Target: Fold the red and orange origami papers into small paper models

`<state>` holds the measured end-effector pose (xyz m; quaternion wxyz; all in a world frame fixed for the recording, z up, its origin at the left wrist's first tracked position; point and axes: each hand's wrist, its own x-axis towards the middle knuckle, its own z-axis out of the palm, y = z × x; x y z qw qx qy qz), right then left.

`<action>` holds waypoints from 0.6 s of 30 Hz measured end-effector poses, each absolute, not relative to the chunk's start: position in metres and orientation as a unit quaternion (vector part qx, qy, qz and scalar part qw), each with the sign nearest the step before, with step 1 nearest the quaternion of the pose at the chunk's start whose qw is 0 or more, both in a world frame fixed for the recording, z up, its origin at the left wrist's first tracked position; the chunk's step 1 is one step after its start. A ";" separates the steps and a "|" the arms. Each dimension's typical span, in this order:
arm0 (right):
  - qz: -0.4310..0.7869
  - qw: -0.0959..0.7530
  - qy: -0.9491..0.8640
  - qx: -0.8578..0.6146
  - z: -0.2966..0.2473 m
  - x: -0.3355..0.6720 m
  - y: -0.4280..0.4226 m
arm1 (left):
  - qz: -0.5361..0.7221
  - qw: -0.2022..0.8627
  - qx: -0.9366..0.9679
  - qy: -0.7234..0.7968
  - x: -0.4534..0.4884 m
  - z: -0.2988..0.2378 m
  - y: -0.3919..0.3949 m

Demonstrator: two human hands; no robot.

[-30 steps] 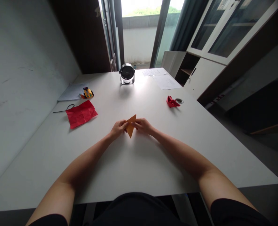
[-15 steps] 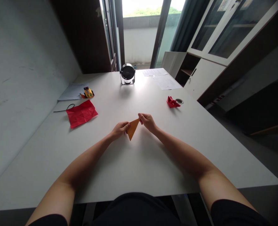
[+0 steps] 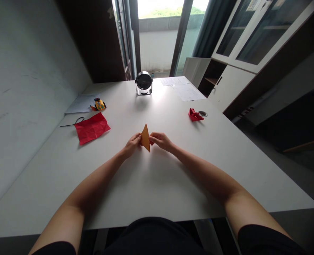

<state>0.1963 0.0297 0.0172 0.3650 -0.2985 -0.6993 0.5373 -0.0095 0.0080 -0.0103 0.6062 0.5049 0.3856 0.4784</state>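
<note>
An orange paper, folded into a narrow triangle, stands on edge above the middle of the white table, one tip pointing up. My left hand pinches its left side with closed fingers. From the right, my right hand pinches the paper too. Both hands hover just over the tabletop, close together.
A creased red paper sheet lies at the left, with a black cord, a yellow toy car and white sheets behind it. A small fan stands at the back. A folded red paper piece and a tape ring lie to the right.
The orange triangle has been turned from lying slanted to standing upright with a tip up. My right hand came back from its far tip to its right side.
</note>
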 end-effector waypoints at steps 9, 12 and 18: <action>0.552 0.360 -0.699 -0.279 0.016 0.196 0.030 | 0.479 0.634 0.492 0.356 -0.003 -0.002 0.004; 0.554 0.355 -0.699 -0.280 0.016 0.197 0.029 | 0.485 0.640 0.476 0.358 -0.003 -0.001 0.004; 0.544 0.352 -0.707 -0.283 0.015 0.197 0.029 | 0.489 0.650 0.466 0.347 -0.004 0.000 0.005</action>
